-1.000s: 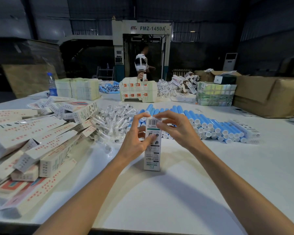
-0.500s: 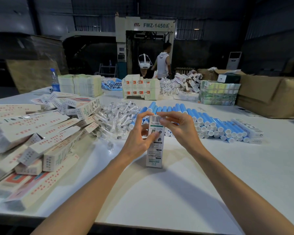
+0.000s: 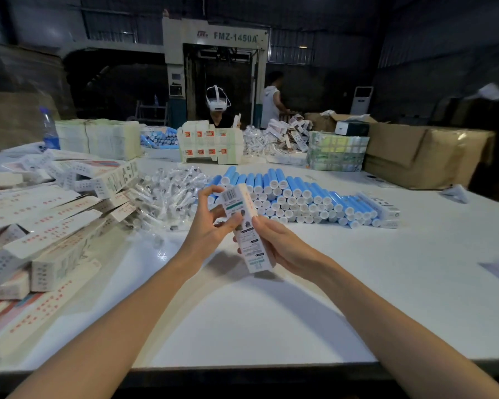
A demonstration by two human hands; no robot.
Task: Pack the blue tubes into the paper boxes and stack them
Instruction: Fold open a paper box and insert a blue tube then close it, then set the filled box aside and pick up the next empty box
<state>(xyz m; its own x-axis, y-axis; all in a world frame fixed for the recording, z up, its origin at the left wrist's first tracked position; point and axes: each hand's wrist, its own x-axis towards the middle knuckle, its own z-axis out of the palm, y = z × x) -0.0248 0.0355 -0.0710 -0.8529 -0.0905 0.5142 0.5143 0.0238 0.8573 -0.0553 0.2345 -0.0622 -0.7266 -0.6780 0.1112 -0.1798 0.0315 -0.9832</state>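
Holding tilted paper box (image 3: pixel 249 246), flap seemingly closed

The tubes (image 3: pixel 288 194) lie behind the box (image 3: pixel 247 226), the box pile (image 3: pixel 46 243) left.

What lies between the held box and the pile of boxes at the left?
Nothing visible blocks it. Left hand and right hand hold the box; only table lies between it and the pile of boxes.

Your table (image 3: pixel 357 306) bears blue tubes (image 3: pixel 297 189) ahead, paper boxes (image 3: pixel 55 243) piled at your left, cartons (image 3: pixel 415 154) far right.
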